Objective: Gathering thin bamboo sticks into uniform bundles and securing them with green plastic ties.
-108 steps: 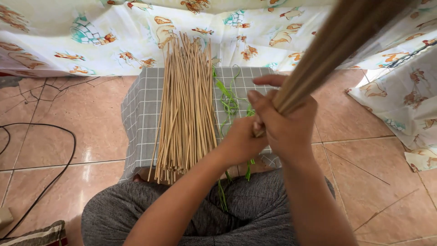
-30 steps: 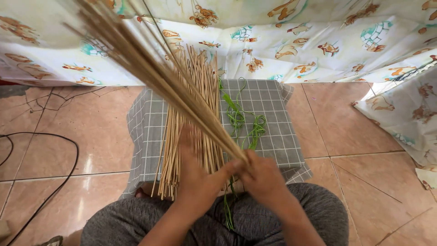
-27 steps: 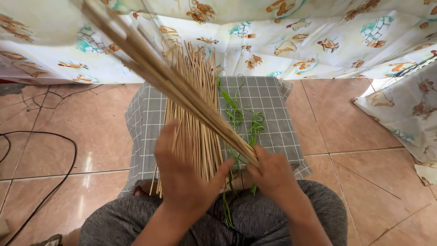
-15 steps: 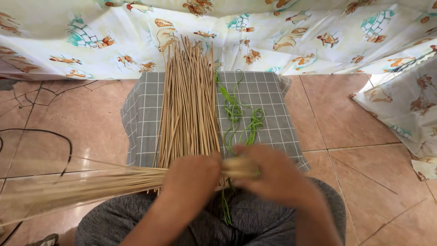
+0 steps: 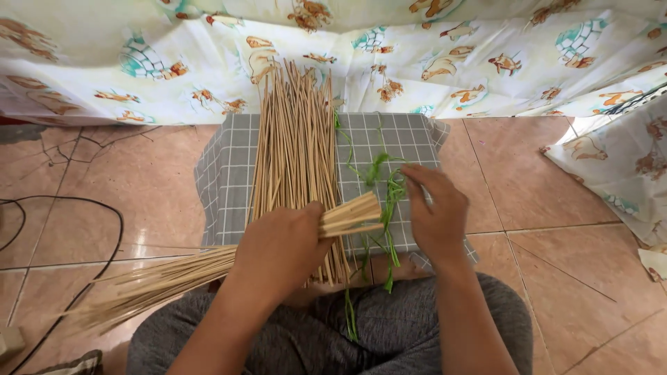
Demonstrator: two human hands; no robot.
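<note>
Gripping a stick bundle [image 5: 208,274] at centre frame, your left hand [image 5: 281,250] keeps it together. Your right hand [image 5: 436,215] rests flat and empty-looking on green strips [image 5: 389,187], pinning them.

Terracotta floor tiles [image 5: 563,187], patterned cloth [image 5: 431,48] behind, black cable [image 5: 83,208] left.

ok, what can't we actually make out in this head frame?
- Head view: right hand covers its own fingertips, so any grip on the green strands is unclear.
- Left hand hides the middle of the stick bundle; whether it is tied is hidden.
- The bundle's far end at lower left is motion-blurred.
- Black cable is cut by the left edge.
</note>
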